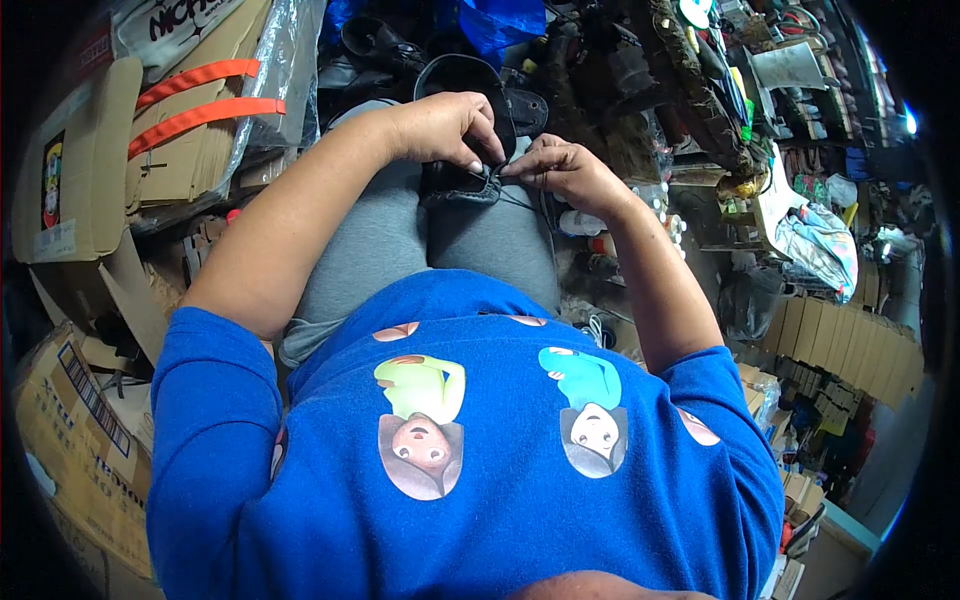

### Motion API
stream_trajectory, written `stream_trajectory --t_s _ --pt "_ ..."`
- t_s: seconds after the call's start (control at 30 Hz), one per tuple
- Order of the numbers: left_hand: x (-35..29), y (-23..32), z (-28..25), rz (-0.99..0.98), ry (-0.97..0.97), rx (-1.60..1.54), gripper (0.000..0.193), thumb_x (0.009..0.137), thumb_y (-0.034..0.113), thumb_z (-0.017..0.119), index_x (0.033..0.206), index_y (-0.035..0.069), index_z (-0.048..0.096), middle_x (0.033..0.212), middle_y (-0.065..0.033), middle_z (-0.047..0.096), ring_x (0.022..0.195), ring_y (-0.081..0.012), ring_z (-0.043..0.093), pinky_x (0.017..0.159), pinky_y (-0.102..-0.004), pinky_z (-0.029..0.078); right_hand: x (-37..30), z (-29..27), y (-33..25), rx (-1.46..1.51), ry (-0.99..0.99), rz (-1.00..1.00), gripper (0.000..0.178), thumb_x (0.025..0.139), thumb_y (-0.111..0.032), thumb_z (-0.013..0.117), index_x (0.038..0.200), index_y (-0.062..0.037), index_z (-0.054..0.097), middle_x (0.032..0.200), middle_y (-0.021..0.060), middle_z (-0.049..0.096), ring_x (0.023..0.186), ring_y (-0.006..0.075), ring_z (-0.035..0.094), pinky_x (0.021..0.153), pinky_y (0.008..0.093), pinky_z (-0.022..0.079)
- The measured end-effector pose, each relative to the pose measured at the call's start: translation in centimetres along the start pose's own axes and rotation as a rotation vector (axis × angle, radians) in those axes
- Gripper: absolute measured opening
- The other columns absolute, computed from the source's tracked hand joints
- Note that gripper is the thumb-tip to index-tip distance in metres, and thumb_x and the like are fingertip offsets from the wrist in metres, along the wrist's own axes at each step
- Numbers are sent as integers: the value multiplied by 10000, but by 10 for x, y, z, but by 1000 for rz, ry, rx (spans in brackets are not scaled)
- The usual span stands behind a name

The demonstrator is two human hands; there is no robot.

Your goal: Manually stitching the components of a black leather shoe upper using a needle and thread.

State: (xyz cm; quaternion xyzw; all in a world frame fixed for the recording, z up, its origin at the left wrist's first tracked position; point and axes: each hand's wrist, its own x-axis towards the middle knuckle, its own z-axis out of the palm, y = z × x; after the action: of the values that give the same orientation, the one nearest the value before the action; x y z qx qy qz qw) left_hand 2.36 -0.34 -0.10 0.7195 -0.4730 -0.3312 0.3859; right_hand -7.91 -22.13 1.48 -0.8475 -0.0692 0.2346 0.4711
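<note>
A black leather shoe point(462, 192) rests across my grey-trousered thighs, its rounded opening facing up. Over its near edge curls my left hand point(445, 130), thumb and fingers closed on the leather. From the other side comes my right hand point(572, 178), its thumb and forefinger pinched on a thin dark lace point(508, 176) at that edge. The fingertips of both hands nearly meet there. Beyond the left hand, a rounded black leather part point(462, 68) and a tab with holes point(528, 110) show; whether they belong to the same shoe I cannot tell.
Flattened cardboard point(200, 130) with orange straps and clear plastic stands at the left, above a printed carton point(85, 450). More black footwear point(375, 45) and a blue plastic bag point(505, 25) lie ahead. Cluttered shelves point(790, 90), bottles and stacked cardboard point(845, 345) fill the right.
</note>
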Motion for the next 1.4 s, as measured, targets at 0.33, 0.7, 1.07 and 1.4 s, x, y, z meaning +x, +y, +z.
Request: stream_trajectory --t_s 0.33,0.7,1.07,1.4 --pt "2 -1 -1 7 -4 -27 302 688 23 734 980 100 729 984 -22 468 785 -127 504 726 -262 452 -13 13 -6 -184 151 -77 260 757 -39 678 991 -140 729 822 56 604 779 168 599 713 285 489" --pt "3 2 -1 -32 -10 13 292 694 47 739 978 118 731 988 -25 484 815 -142 514 741 -274 458 -17 10 -34 -522 194 -204 236 692 -39 672 904 -126 724 782 112 630 753 282 640 684 357 519" --pt "-9 2 3 79 277 98 323 713 -8 622 1022 71 672 982 -70 500 884 -195 544 804 -307 470 -8 26 -17 -185 267 -159 188 764 -36 687 936 -107 711 796 39 579 737 146 596 665 288 479" --pt "-86 21 31 -142 561 262 224 722 -12 617 878 124 701 850 -51 589 883 -242 572 791 -363 436 -28 45 -16 -623 410 -263 256 787 -83 654 1015 -188 703 781 48 579 788 231 580 762 377 421"
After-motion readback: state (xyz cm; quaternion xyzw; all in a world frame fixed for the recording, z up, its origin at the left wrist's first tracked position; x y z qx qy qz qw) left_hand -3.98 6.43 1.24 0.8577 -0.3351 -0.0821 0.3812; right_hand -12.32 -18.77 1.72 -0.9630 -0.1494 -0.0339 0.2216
